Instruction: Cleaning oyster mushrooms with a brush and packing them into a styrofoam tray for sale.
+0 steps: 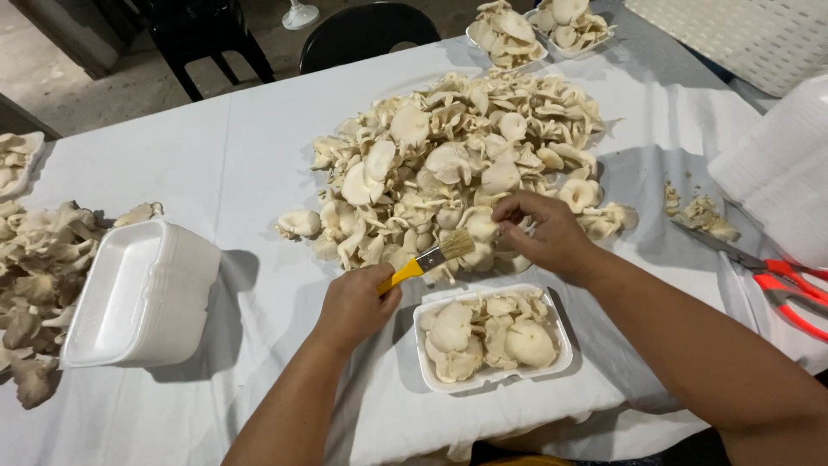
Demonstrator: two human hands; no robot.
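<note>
My left hand (354, 304) grips the yellow handle of a small paintbrush (429, 258), its bristles raised toward a pale oyster mushroom (479, 223) pinched in my right hand (545, 231). Both hands hover at the near edge of a large heap of oyster mushrooms (448, 164) on the white tablecloth. Just below them sits a white foam tray (562, 319) holding several mushrooms.
A stack of white foam trays (142, 293) stands at left beside another mushroom pile (39, 267). Red-handled scissors (780, 285) and mushroom trimmings (703, 214) lie at right. Two filled trays (539, 26) sit at the far edge, a black chair (366, 30) behind.
</note>
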